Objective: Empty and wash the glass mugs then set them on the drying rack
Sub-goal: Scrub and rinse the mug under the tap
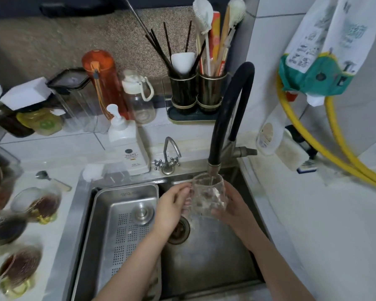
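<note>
Water is running from the black faucet (230, 118) into the glass mug (208, 195), which I am holding upright over the sink (204, 257), just under the spout. My left hand (172, 208) is curling its fingers round the mug's handle side, and my right hand (232, 208) is cupping the far wall, fingers wrapped round the glass. White suds are clinging inside the mug. Beside the basin, a steel strainer tray (126, 213) is sitting in the sink's left half. Three unwashed mugs (20, 266) holding dark liquid are waiting on the counter at my left.
</note>
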Available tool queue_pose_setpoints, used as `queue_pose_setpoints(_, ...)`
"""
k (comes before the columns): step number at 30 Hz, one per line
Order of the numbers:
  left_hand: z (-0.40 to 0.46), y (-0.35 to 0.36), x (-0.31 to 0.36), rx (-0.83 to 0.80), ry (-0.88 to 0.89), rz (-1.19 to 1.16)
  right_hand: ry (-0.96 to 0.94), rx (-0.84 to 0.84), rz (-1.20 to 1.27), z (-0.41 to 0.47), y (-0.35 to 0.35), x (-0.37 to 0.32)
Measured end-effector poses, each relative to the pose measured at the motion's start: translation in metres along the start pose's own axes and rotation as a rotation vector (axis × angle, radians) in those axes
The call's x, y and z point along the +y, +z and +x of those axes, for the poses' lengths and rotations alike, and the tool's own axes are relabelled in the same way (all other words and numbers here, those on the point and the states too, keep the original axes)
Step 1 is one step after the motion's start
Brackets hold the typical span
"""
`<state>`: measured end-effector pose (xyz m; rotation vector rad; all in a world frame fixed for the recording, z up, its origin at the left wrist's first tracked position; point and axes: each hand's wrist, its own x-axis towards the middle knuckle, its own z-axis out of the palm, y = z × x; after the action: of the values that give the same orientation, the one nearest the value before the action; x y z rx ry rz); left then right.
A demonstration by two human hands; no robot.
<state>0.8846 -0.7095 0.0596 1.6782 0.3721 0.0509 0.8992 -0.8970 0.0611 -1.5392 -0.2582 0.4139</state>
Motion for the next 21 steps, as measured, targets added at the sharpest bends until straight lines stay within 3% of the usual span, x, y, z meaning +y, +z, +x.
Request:
queue_pose_setpoints(3,-0.004,-0.007,-0.001,-0.024,-0.115,-0.151,0.056,-0.040,0.004,0.007,0.000,0.005)
queue_pose_setpoints(6,-0.015,-0.013,-0.010,-0.109,-0.185,-0.133,0.072,-0.053,-0.047,-0.002,0.003,0.015)
queue_pose_setpoints(15,0.000,-0.019,0.001,-0.057,-0.094,-0.101,0.043,0.001,0.008,0.006,0.012,0.009)
queue_pose_setpoints(21,-0.006,-0.014,-0.006,-0.055,-0.208,-0.063,0.127,0.019,-0.119,-0.006,0.009,0.009)
